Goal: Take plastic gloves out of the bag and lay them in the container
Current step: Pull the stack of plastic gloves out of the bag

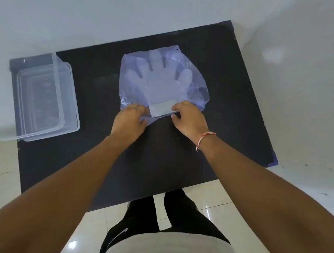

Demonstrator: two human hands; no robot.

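Plastic gloves: inside bluish bag, table centre, fingers toward far edge, cuffs at near mouth. Left hand, right hand: each pinching mouth film. Clear container: far-left corner, left hand nearer

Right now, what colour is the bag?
Translucent pale purple-blue bag, clear gloves inside; head view.
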